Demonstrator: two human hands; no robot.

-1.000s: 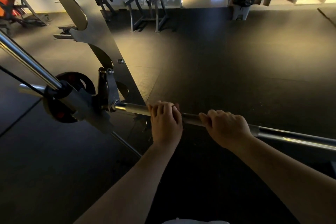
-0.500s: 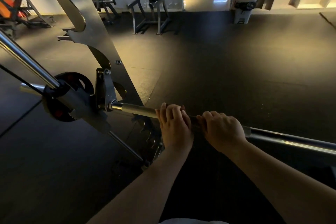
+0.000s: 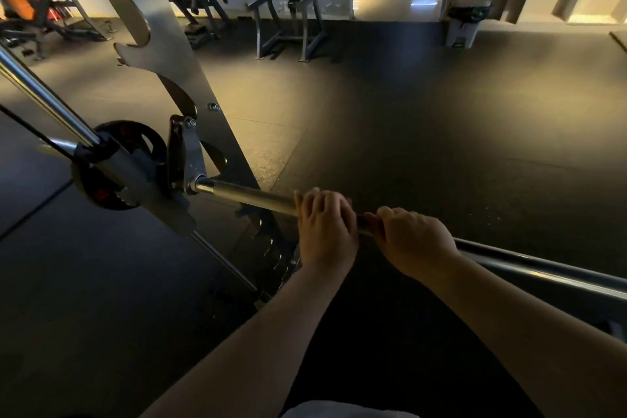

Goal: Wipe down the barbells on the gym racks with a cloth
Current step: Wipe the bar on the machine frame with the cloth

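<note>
Fingers of both hands curl over the barbell. The left hand and right hand grip it side by side, nearly touching, right of the bar's left end. Dark floor lies open far and right. One steel rack upright crowds the left and carries the bar's left end, with one guide rod and one weight plate beside it. One padded curl station stands by the far wall.
</note>
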